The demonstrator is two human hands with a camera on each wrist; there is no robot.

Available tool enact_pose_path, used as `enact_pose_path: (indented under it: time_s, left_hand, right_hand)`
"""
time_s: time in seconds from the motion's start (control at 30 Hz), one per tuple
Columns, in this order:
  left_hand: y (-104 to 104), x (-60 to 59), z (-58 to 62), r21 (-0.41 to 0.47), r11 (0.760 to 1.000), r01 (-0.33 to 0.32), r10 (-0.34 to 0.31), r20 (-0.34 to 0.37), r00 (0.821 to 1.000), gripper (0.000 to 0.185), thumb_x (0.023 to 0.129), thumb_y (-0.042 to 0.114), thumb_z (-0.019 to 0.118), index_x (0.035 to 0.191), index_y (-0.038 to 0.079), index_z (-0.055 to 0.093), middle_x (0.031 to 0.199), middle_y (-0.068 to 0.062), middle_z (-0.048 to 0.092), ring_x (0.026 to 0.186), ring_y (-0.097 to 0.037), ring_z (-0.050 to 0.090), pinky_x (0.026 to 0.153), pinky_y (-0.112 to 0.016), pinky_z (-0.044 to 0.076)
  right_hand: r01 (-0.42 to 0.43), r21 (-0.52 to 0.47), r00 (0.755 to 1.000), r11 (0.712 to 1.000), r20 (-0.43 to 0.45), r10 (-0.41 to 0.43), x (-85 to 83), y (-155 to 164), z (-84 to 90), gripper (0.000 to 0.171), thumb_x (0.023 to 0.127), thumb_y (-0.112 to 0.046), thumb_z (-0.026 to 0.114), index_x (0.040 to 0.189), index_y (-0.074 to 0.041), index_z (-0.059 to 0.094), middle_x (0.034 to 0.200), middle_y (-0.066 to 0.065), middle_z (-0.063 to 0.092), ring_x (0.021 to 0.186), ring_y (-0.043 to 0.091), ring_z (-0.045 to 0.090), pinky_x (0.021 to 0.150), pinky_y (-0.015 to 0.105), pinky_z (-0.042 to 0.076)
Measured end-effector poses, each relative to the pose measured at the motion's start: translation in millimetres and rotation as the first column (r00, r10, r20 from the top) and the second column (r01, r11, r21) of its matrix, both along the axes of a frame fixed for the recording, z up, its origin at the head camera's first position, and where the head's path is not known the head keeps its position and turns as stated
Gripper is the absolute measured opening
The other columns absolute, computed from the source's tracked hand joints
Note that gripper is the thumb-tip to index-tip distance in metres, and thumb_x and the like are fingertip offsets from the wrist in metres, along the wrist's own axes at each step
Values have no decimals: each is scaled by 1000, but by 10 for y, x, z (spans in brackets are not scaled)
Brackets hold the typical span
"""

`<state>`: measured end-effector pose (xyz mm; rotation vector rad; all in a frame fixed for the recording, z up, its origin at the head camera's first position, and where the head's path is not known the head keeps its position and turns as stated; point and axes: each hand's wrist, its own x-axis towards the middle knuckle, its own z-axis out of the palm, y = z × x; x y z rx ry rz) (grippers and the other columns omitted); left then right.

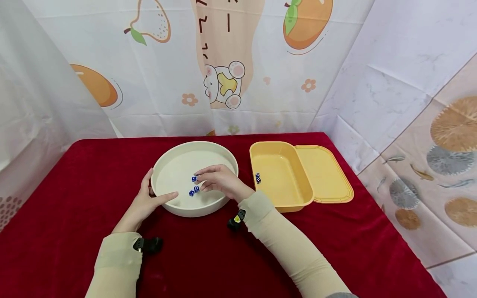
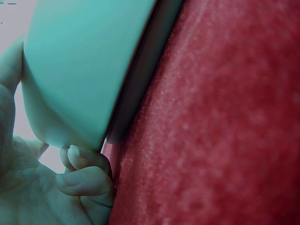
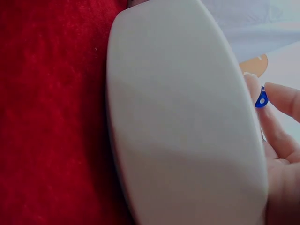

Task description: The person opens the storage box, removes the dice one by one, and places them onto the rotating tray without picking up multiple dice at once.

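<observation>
A round white tray [image 1: 179, 165] sits on the red cloth with several blue dice. My left hand [image 1: 145, 203] holds its near left side, thumb over the rim and fingers along the outer wall. In the left wrist view, some fingers curl beside the wall of the tray [image 2: 89, 70]. My right hand [image 1: 223, 182] reaches in over the right rim. Its fingertips pinch a blue die [image 3: 262, 99], seen above the rim in the right wrist view. Two more blue dice, one [image 1: 191, 193] and another [image 1: 196, 189], lie on the tray floor below the fingers.
Right of the tray stands a yellow rectangular box [image 1: 287, 178] with blue dice [image 1: 258, 178] at its left side. A yellow lid [image 1: 324, 174] lies against the box's right side. A printed curtain [image 1: 167, 82] hangs behind the table [image 1: 193, 256].
</observation>
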<state>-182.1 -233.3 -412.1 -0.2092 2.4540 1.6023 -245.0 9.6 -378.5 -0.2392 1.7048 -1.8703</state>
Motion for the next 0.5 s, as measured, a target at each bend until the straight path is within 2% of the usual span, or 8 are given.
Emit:
enact_pose_path:
  time_s: [0.3, 0.5]
  left_hand:
    - [-2, 8, 1, -1, 1000, 3, -3, -15, 1000, 118, 89, 42, 72, 156, 25, -24, 144, -27, 36, 137, -33, 34, 111, -50, 30]
    - [0, 10, 5, 0, 1000, 6, -6, -17, 1000, 117, 89, 43, 72, 156, 25, -23, 145, -27, 34, 137, -32, 32, 110, -50, 30]
  right_hand:
    - [-52, 22, 998, 998, -41, 52, -8, -92, -46, 34, 95, -2, 60, 127, 12, 59, 95, 12, 74, 68, 11, 67, 67, 24, 57]
    - [-59, 39, 996, 997, -58, 61, -7, -171, -87, 31, 96, -1, 58, 124, 12, 60, 106, 25, 72, 67, 11, 65, 65, 24, 56]
